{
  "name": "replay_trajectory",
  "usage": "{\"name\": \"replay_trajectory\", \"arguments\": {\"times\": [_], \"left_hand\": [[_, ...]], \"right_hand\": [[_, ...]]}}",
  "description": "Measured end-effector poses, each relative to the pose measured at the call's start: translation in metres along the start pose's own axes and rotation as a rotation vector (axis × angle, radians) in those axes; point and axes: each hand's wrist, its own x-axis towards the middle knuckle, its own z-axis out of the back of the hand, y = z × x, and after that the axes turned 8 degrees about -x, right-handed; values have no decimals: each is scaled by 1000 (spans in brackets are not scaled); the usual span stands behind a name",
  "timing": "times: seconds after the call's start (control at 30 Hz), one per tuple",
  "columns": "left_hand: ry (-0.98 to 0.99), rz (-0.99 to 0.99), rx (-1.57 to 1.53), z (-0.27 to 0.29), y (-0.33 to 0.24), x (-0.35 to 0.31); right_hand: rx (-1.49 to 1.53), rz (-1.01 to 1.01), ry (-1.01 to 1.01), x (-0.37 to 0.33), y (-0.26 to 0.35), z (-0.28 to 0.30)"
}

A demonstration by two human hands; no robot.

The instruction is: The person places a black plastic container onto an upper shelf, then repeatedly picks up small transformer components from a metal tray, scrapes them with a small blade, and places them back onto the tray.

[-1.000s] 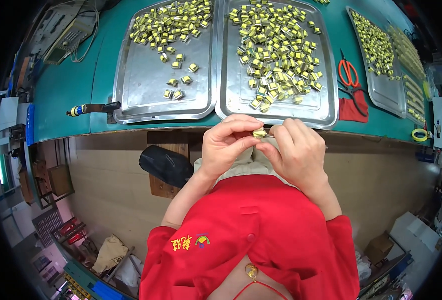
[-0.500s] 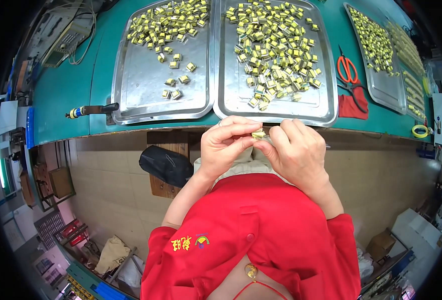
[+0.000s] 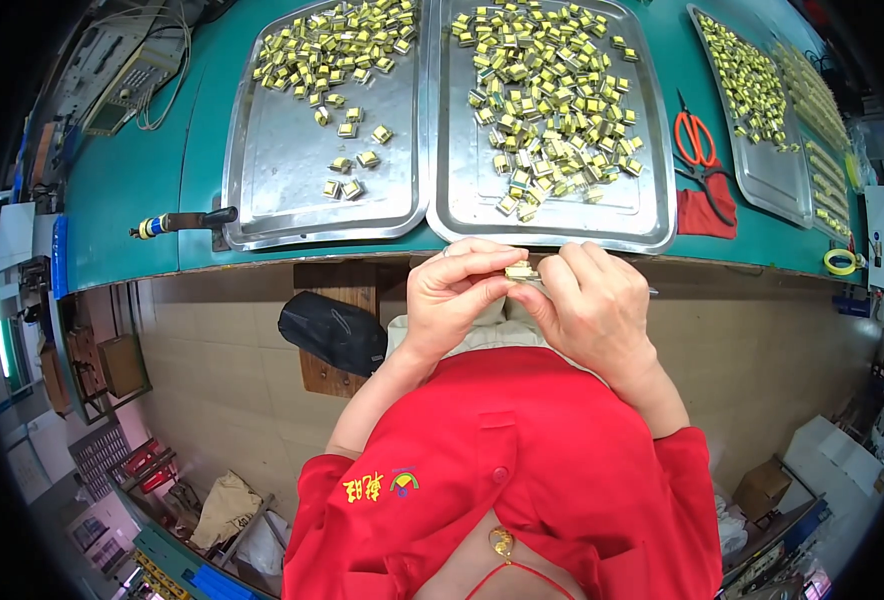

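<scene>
A small transformer [image 3: 519, 270] wrapped in yellow tape is pinched between the thumb and fingertips of my left hand [image 3: 450, 298], just off the table's front edge. My right hand [image 3: 597, 305] is closed, its thumb and curled index finger close against the transformer's right side. A thin pale tip [image 3: 654, 292] sticks out past the right hand's outer edge; what the fist holds is mostly hidden. Beyond my hands, a metal tray [image 3: 612, 222] carries a heap of similar transformers [image 3: 552, 110]. Another tray [image 3: 292, 205], on the left, has fewer, with several lying loose toward its front.
Orange-handled scissors [image 3: 695, 140] and dark-handled cutters [image 3: 712, 190] lie right of the trays, partly over a red cloth [image 3: 697, 220]. A third tray [image 3: 777, 190] stands farther right, near a yellow tape roll [image 3: 840, 262]. A dark-handled tool [image 3: 187, 220] lies at the left. A black object [image 3: 332, 332] rests on a wooden stool [image 3: 327, 378].
The transformer has turned slightly between my fingertips, and its lighter side shows more. Both hands have shifted only a little; the trays look the same.
</scene>
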Motion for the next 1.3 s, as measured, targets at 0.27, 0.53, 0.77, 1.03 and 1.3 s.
{"name": "replay_trajectory", "arguments": {"times": [0.27,0.53,0.77,1.03,1.3], "left_hand": [[11,-32,-13,-1,-1,0],[-2,-68,204,0,-3,0],[-3,-19,150,0,-1,-1],[31,-25,11,-2,0,1],[6,1,6,-6,-3,1]], "right_hand": [[51,-18,42,1,0,6],[41,-22,43,1,1,5],[63,-37,54,-1,0,4],[101,-84,30,-3,-3,7],[47,-72,48,-2,-1,9]]}}
